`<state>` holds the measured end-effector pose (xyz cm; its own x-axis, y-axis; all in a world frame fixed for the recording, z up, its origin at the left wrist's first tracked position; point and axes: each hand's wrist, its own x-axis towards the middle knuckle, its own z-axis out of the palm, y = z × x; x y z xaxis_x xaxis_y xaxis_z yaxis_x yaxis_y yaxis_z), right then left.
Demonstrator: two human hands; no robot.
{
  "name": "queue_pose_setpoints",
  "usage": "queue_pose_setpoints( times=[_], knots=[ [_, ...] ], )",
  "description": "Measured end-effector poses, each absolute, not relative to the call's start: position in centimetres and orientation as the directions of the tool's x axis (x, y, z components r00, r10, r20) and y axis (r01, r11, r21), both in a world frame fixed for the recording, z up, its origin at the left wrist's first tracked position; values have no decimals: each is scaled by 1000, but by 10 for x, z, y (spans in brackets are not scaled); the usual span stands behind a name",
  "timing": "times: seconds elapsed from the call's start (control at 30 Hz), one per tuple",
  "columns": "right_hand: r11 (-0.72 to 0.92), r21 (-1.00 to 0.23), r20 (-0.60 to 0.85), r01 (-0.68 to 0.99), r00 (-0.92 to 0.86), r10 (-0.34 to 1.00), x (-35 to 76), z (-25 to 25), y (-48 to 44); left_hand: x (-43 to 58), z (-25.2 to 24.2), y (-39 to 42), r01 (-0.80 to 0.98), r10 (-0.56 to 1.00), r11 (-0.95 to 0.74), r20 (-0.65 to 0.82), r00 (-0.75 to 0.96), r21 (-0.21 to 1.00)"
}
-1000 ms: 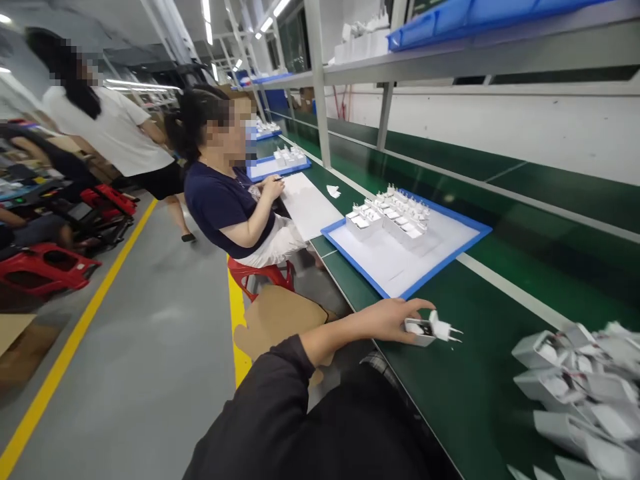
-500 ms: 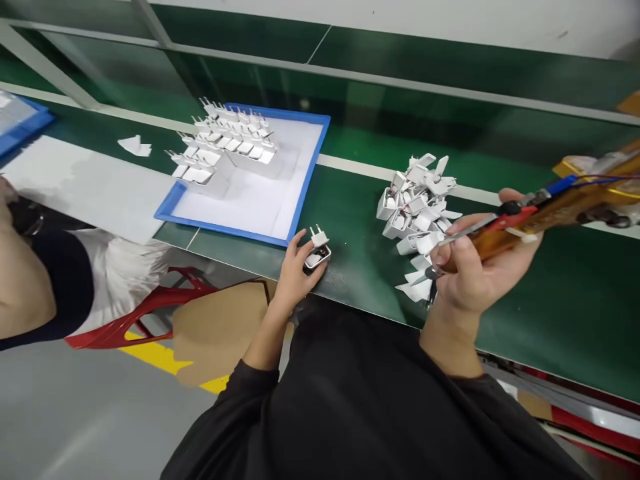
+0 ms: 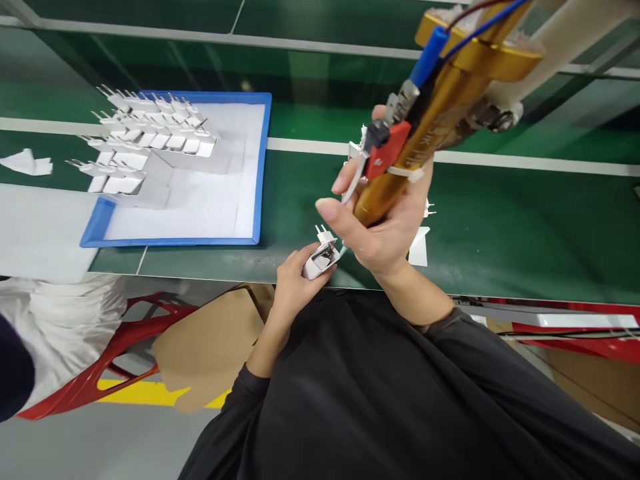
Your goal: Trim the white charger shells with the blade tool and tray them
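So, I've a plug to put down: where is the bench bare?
The green conveyor belt far right of the right hand, between the white stripe and the near edge, is bare. So is the near right part of the blue-rimmed white tray. Its far left corner is crowded with rows of white charger plugs.

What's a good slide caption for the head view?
Left hand holds a white charger; right hand grips a gold tool.

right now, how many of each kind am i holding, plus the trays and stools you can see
white charger plug, in the left hand: 1
gold tool, in the right hand: 1
blue tray: 1
red stool: 1
total: 4
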<state>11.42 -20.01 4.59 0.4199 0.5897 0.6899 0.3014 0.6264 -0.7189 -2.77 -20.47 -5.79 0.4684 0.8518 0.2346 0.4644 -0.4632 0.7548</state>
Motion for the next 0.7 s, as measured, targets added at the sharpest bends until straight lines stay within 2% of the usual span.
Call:
queue_pose_setpoints(
  times=[0.33, 0.53, 0.7],
  knots=[
    [670, -691, 713, 271, 404, 573, 115, 44, -202, -26, -29, -211, 481, 843, -491, 256, 473, 726],
    [619, -752, 648, 226, 423, 633, 119, 42, -204, -23, -25, -212, 508, 844, -482, 222, 489, 714],
    [640, -722, 681, 263, 431, 592, 120, 42, -204, -22, -25, -212, 497, 838, -487, 224, 498, 718]
  ],
)
